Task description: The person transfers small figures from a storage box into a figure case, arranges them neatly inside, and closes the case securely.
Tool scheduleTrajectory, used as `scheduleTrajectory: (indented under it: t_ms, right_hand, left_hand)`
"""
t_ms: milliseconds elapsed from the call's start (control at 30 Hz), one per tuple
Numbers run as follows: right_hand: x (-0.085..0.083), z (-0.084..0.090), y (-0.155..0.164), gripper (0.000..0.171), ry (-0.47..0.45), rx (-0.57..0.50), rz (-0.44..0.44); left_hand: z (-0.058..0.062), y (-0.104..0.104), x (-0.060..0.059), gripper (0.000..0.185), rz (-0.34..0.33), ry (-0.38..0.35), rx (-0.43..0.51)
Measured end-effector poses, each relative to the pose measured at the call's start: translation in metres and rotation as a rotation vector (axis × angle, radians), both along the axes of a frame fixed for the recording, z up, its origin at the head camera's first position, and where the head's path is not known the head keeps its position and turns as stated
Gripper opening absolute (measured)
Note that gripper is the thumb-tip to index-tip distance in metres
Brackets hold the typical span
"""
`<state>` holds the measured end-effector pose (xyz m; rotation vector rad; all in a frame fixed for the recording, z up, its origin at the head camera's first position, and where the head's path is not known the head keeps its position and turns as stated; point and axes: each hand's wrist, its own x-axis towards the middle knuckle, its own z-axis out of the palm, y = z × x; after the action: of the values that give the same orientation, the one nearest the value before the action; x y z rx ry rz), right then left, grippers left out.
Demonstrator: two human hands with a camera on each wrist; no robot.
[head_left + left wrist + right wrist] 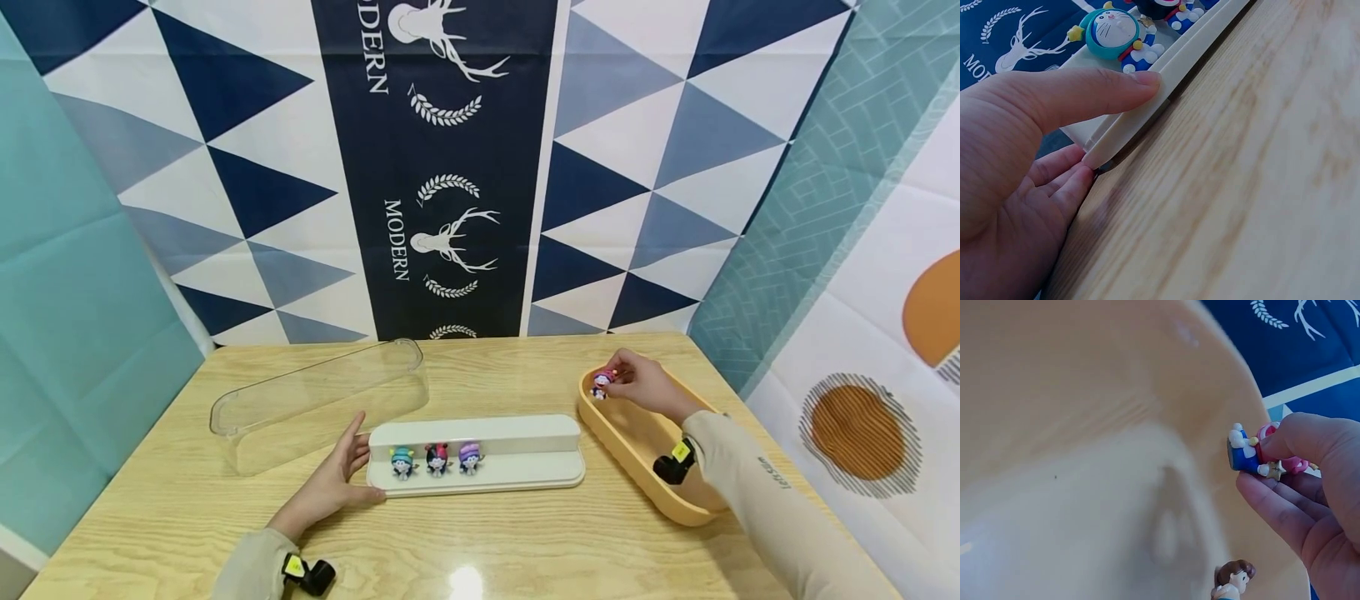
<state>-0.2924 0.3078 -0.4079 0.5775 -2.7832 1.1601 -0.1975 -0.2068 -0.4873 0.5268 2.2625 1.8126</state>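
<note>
My left hand [366,458] lies against the left end of a white display base [517,468] that rests flat on the wooden table. Its thumb [1129,84] lies straight along the front rim and the fingers [1069,178] touch the corner. Three small figurines stand in a row on the base: a teal one [402,461], a black-and-red one [437,457] and a purple one [470,456]. My right hand [611,382] pinches a pink-hatted figurine [1242,453] above the far end of an orange oval tray [633,467].
A clear plastic cover [322,400] lies on its side behind the left hand. A brown-haired figurine [1235,578] sits inside the orange tray. Patterned cloth hangs behind the table and on both sides. The table's right edge runs close to the orange tray.
</note>
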Motion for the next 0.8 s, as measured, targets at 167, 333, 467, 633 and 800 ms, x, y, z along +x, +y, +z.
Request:
scheduleTrajectory:
  t_ms: [167, 333, 467, 633, 800]
  right_hand:
    - [0.000, 0.002, 0.001, 0.021, 0.008, -0.002, -0.003]
    - [0.001, 0.007, 0.002, 0.020, 0.017, -0.005, -0.016]
    - [0.004, 0.013, 0.002, 0.021, -0.009, -0.004, -0.031]
    - [0.008, 0.022, 0.000, 0.023, -0.019, -0.009, -0.035]
    - [0.009, 0.025, -0.001, 0.023, -0.017, -0.004, -0.031]
  left_hand:
    - [-0.001, 0.000, 0.000, 0.127, 0.007, -0.003, -0.003]
    - [-0.001, 0.000, 0.001, 0.126, -0.007, 0.018, 0.001]
    - [-0.001, 0.001, 0.002, 0.125, -0.004, 0.018, 0.006]
    - [-0.002, 0.002, 0.002, 0.126, 0.006, -0.002, 0.003]
    - [-0.003, 0.002, 0.002, 0.126, 0.012, -0.010, -0.003]
